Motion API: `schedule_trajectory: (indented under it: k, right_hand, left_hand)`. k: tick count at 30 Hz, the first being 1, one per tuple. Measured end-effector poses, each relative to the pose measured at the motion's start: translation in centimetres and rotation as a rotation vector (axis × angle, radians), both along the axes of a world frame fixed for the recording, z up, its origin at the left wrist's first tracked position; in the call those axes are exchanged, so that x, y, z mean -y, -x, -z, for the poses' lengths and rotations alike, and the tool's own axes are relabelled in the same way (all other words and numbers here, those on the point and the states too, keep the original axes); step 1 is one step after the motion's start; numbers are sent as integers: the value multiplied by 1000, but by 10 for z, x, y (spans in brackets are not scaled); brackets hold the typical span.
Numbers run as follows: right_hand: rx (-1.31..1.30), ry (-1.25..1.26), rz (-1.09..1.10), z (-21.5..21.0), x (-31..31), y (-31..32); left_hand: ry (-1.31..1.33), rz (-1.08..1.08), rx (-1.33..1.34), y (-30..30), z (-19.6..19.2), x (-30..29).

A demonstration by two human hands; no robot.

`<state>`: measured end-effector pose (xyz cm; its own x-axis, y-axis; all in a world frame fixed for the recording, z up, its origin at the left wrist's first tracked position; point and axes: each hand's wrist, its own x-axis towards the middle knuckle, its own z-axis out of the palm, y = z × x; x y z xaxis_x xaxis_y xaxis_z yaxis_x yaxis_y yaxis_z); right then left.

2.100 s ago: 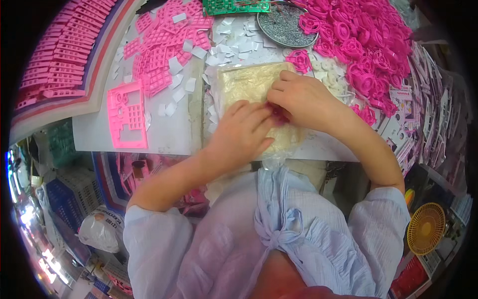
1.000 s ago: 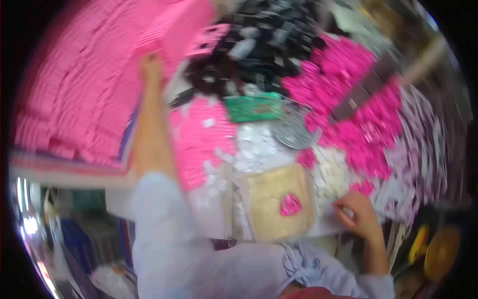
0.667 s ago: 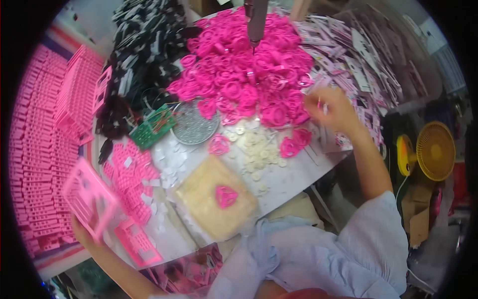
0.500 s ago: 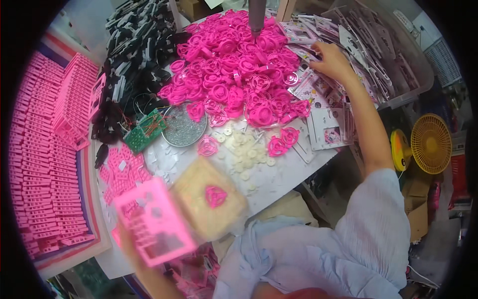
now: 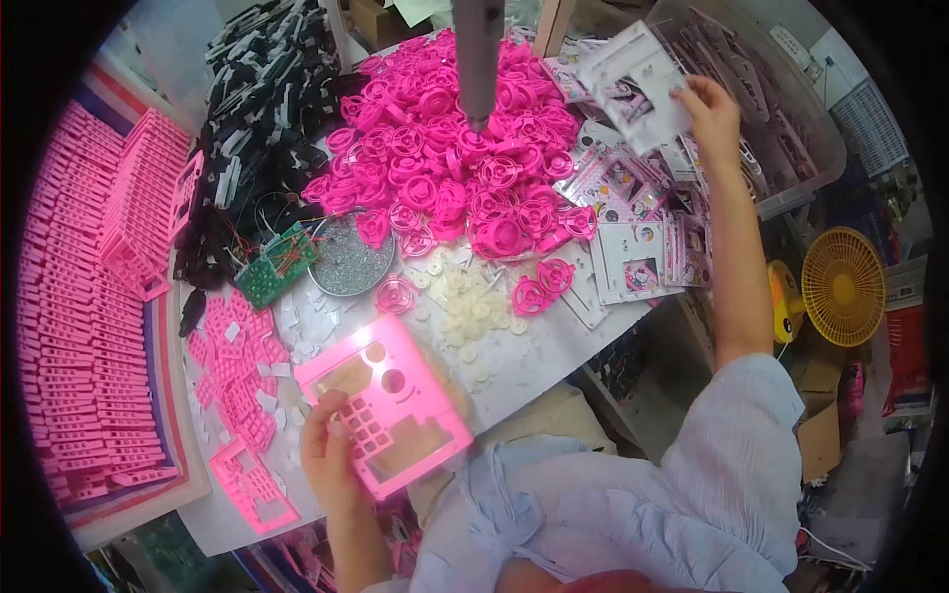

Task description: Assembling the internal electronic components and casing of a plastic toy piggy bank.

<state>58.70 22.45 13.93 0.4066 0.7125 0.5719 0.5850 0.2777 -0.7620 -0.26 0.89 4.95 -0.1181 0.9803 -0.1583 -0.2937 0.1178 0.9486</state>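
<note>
My left hand [image 5: 334, 457] grips the left edge of a bright pink plastic casing panel [image 5: 410, 407], which has keypad holes, round openings and a window. The panel is tilted over a yellowish pad that it mostly hides. At the far right, my right hand [image 5: 714, 117] pinches a white printed flat panel [image 5: 605, 74] by its right edge, raised above a pile of similar printed panels [image 5: 618, 183]. Another pink panel [image 5: 240, 487] lies near the table's left front edge, beside pink keypad pieces [image 5: 232, 346].
A heap of pink ring-shaped parts [image 5: 435, 138] fills the table's back, below a hanging grey tool [image 5: 477, 59]. Small screws fill a round dish [image 5: 351, 259], next to a green circuit board [image 5: 277, 269]. Cream discs [image 5: 474, 306] lie in front. A clear bin [image 5: 801, 168] stands right.
My right hand has lifted a white printed panel off the pile. My left hand has brought the pink panel rightward over the pad, covering the pink ring part seen there earlier.
</note>
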Motion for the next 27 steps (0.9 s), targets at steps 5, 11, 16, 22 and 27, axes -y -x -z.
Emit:
schedule_trajectory:
  k: [5, 11, 16, 22, 27]
  right_hand:
    - [-301, -57, -220, -3, 93, 180]
    - [-183, -378, -922, 23, 128, 263]
    - [313, -155, -1366, 25, 99, 334]
    - [-484, 618, -1195, 83, 134, 343]
    - [-968, 608, -1225, 91, 165, 385]
  left_hand:
    - [-214, -25, -72, -16, 7, 13]
    - [31, 257, 472, -17, 3, -9]
    - [278, 372, 709, -1, -4, -14]
    - [128, 79, 430, 8, -10, -7]
    - [-214, -137, -572, -4, 2, -7]
